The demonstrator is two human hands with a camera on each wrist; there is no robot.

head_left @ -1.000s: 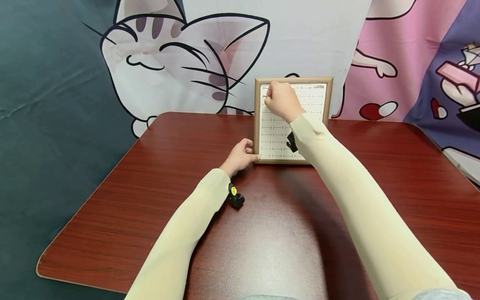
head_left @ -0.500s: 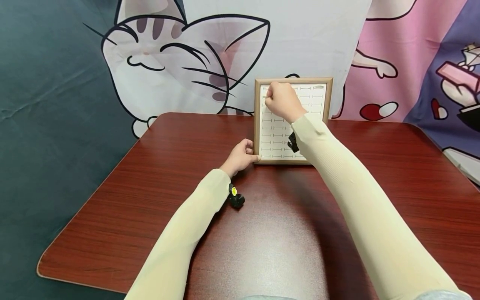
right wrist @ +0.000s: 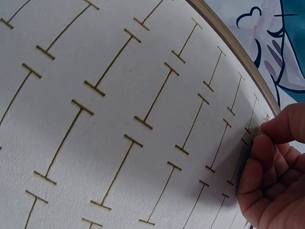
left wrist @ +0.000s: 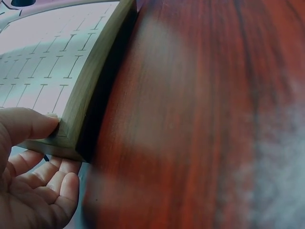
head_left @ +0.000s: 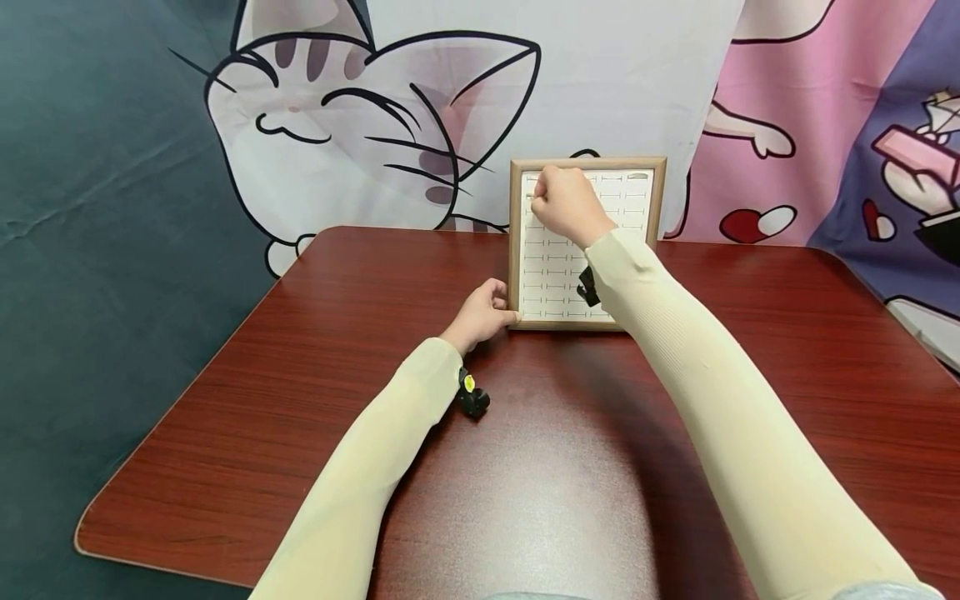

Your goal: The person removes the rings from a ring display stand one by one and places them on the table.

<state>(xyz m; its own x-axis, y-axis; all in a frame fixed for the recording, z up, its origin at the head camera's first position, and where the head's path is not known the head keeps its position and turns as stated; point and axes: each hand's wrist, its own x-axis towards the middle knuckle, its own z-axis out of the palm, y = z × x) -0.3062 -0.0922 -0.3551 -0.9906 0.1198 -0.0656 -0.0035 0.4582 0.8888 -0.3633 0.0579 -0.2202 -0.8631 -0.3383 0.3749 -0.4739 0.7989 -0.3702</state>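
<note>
A wooden frame (head_left: 514, 250) stands upright on the table, its white panel (head_left: 555, 283) marked with rows of I-shaped slits. My left hand (head_left: 480, 315) grips its lower left corner. In the left wrist view the left thumb (left wrist: 35, 123) lies on the front edge and the fingers are behind. My right hand (head_left: 573, 204) is at the panel's upper left, its fingers curled. In the right wrist view the right hand (right wrist: 276, 171) pinches a thin pale piece against the slits, mostly hidden by the fingertips. A small oval piece (head_left: 637, 176) sits at the panel's top right.
The dark red wooden table (head_left: 285, 433) extends to both sides and toward me. Behind it hangs a cloth backdrop (head_left: 622, 75) printed with cartoon cats. A small black camera (head_left: 472, 400) is worn on the left wrist and another (head_left: 588, 287) on the right.
</note>
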